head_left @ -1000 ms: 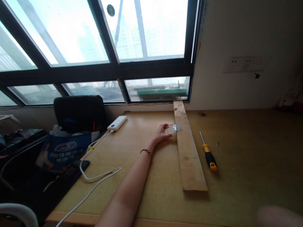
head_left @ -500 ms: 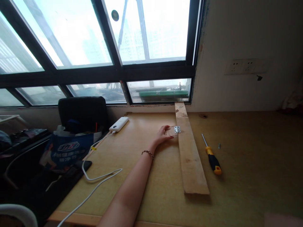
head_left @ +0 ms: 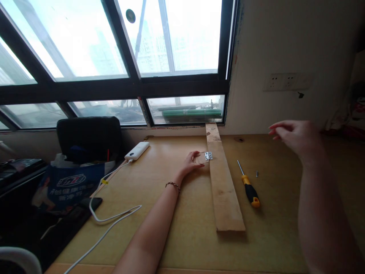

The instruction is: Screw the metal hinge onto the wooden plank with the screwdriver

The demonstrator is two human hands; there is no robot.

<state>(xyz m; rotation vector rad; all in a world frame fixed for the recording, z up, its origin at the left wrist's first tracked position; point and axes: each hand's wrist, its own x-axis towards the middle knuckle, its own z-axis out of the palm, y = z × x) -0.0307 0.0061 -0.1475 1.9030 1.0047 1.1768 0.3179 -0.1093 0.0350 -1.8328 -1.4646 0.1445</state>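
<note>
A wooden table (head_left: 285, 198) carries a long plank (head_left: 224, 190), a yellow-handled screwdriver (head_left: 248, 186), a small screw (head_left: 256, 174), a white power bank (head_left: 137, 150) and its cable (head_left: 111, 219).

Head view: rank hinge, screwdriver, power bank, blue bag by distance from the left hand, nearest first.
1. Hinge: at the fingertips of the left hand, on the plank's left edge.
2. Screwdriver: right of the plank, on the table.
3. Power bank: left of the hand, toward the window. Nearly level with the screwdriver; too close to call.
4. Blue bag: far left, off the table edge.
</note>
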